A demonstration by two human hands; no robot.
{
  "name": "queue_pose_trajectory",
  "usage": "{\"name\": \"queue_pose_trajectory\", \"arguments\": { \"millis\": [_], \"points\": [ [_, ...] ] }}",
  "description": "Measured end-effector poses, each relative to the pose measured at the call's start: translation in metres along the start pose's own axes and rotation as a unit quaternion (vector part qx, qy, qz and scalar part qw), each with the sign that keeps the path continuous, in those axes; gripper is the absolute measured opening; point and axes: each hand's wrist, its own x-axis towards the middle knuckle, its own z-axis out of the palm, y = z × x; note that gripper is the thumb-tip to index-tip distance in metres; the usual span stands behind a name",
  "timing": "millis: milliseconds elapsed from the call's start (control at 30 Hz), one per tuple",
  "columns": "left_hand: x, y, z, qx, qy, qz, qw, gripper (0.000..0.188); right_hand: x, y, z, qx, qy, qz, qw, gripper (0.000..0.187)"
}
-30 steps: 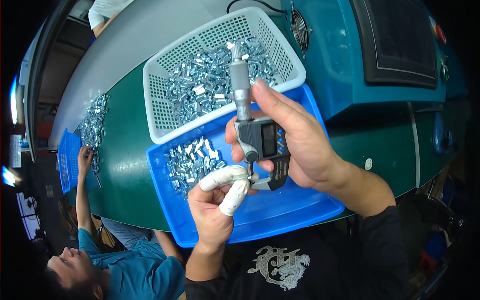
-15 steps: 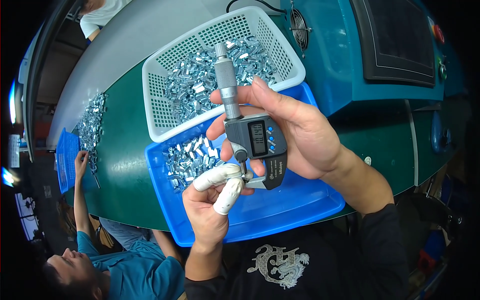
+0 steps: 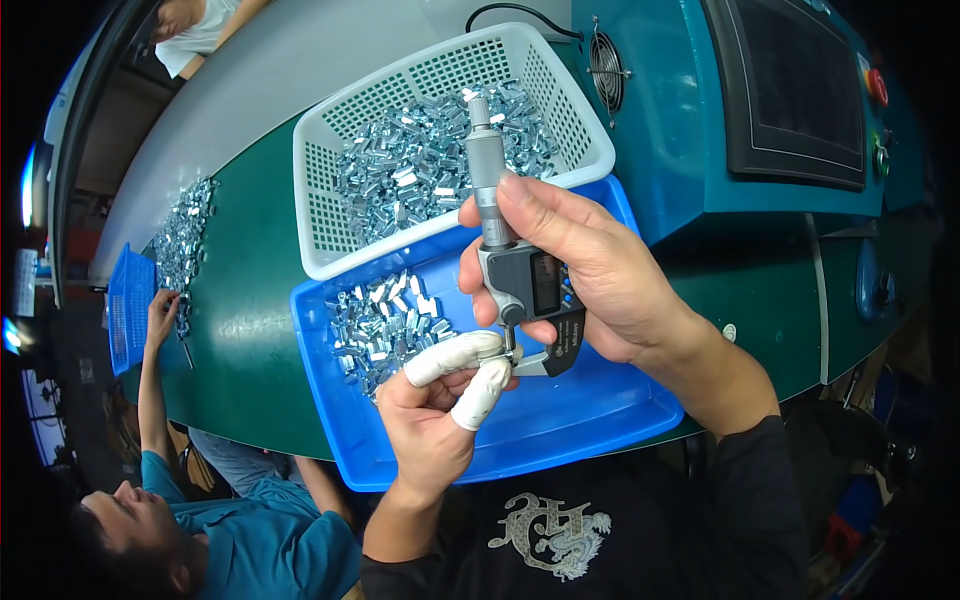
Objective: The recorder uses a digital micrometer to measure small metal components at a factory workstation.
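Note:
My right hand (image 3: 600, 270) is wrapped round a digital micrometer (image 3: 520, 270), its thumb and fingertips on the grey barrel. White finger cots cover the thumb and index finger of my left hand (image 3: 435, 420). Those two fingers pinch a small metal part (image 3: 506, 356) at the micrometer's jaws; most of it is hidden by the fingertips. Below both hands lies a blue plastic tray (image 3: 580, 420) with loose shiny metal pieces (image 3: 385, 325) in its left part. Behind it, a white perforated basket (image 3: 315, 215) is filled with many similar pieces.
A teal machine (image 3: 660, 120) with a dark screen (image 3: 795, 95) and a red button (image 3: 876, 87) stands at the right. On the left, a co-worker's hand (image 3: 162, 318) touches a pile of metal pieces (image 3: 182, 235) beside a blue basket (image 3: 130, 310). Another person (image 3: 195, 40) is at the far left.
Both my hands and the micrometer have shifted slightly right. My right thumb has moved from beside the barrel onto it, and the display now faces more away.

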Motion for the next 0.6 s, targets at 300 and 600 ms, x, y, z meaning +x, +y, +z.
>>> {"name": "queue_pose_trajectory", "arguments": {
  "millis": [300,600],
  "points": [
    [-0.0002,-0.0013,-0.0004,-0.025,0.002,-0.005,1.000,0.025,-0.0018,-0.0001,0.0017,0.035,0.008,0.002,0.999,0.046],
    [-0.0017,-0.0037,-0.0007,-0.039,-0.001,-0.013,0.999,0.025,-0.0031,0.0008,0.0024,0.004,0.023,0.020,1.000,0.039]
  ]
}}
